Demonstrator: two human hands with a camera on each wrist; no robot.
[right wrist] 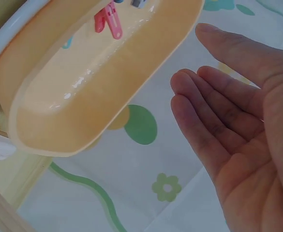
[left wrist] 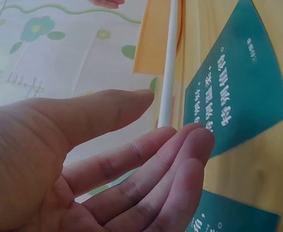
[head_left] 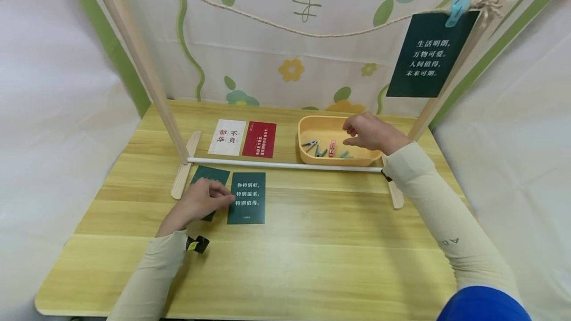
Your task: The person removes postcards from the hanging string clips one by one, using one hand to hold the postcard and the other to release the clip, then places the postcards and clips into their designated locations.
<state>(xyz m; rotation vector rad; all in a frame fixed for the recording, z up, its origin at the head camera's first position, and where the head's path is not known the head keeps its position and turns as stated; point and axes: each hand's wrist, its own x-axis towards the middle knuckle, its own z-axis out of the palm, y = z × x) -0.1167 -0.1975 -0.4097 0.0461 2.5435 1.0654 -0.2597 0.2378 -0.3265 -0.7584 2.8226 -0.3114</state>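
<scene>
My left hand (head_left: 202, 199) is over two dark green cards at the left of the table, its fingers loosely bent. One green card (head_left: 250, 204) with white writing lies by its fingertips; the other green card (head_left: 211, 173) is partly covered by the hand. In the left wrist view nothing is between thumb and fingers. My right hand (head_left: 372, 133) hovers above the right part of a yellow basket (head_left: 308, 128), and the right wrist view shows its relaxed fingers holding nothing. Inside the basket are a pink clothespin (head_left: 332, 148) and several grey and teal ones.
A rope (head_left: 321, 35) spans two wooden posts. A light blue clothespin (head_left: 462, 1) clips a green card (head_left: 430, 58) to its right end. A white rod (head_left: 285, 165) joins the posts low down. Behind it lie a white card (head_left: 227, 137) and a red card (head_left: 259, 140).
</scene>
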